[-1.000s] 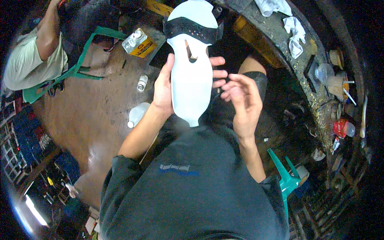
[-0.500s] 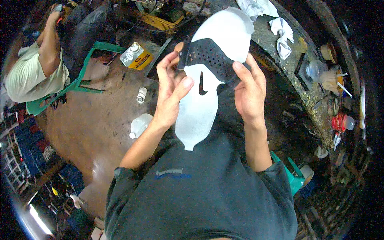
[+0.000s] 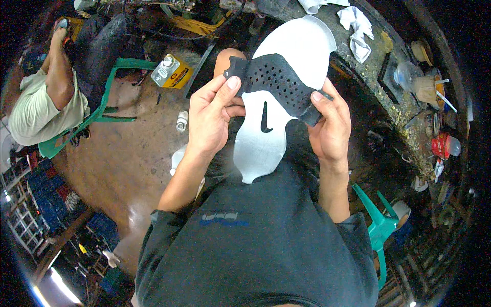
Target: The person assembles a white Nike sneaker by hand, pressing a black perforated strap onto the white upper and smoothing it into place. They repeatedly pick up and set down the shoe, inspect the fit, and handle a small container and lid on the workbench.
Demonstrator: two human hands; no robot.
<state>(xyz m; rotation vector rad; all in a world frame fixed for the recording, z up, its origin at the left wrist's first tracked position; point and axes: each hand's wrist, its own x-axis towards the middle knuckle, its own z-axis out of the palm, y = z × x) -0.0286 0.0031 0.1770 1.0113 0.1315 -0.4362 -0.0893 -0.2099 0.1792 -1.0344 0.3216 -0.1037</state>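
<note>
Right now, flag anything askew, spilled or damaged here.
No damage shows on the black perforated strip that the left hand and right hand hold across the white form. The crumpled white scraps, loose on the littered bench, look untidy.

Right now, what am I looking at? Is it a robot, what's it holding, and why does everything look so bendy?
There's no robot here, just a person's two bare hands. The camera sits on their head and looks down, and its very wide lens bends straight edges, so you see their own dark shirt too. The left hand and right hand pinch opposite ends of a black strip full of little holes. It lies across a white shaped piece with a slot cut in it. On the bench at upper right lie crumpled white scraps, cloth or paper, I can't tell. Over on the left is another person.
</note>
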